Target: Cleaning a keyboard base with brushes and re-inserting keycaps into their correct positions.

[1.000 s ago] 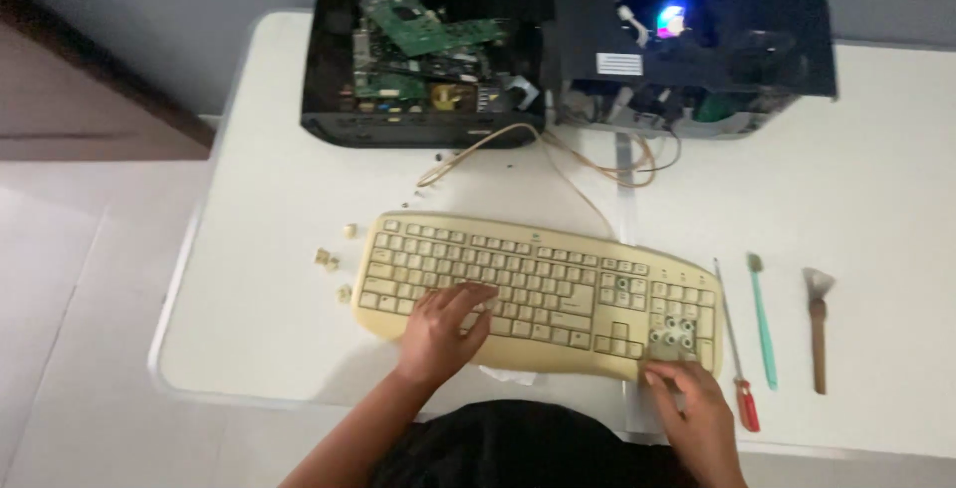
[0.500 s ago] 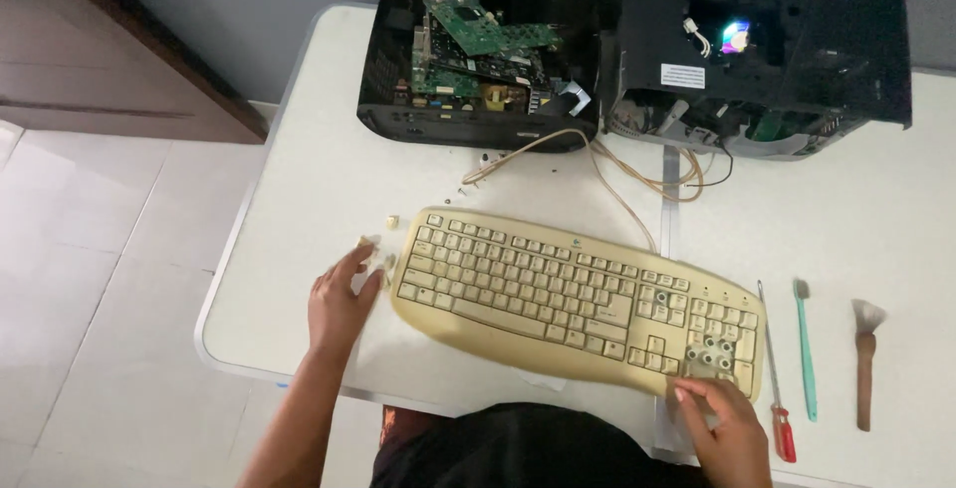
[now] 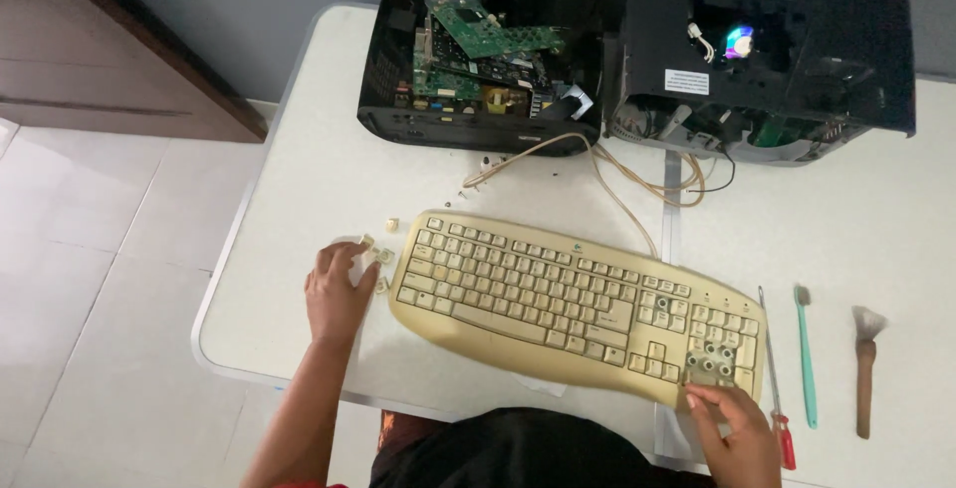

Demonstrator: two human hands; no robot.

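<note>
Right hand [image 3: 735,430] cut by bottom edge

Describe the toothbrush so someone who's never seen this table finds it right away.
On the white table, look right of the yellowed keyboard. The toothbrush lies between a red-handled screwdriver and a wooden brush; it alone is teal.

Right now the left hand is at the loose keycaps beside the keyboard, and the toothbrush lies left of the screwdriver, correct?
Not quite. In the head view the toothbrush lies right of the screwdriver, not left. The left hand is at the loose keycaps beside the keyboard.
</note>
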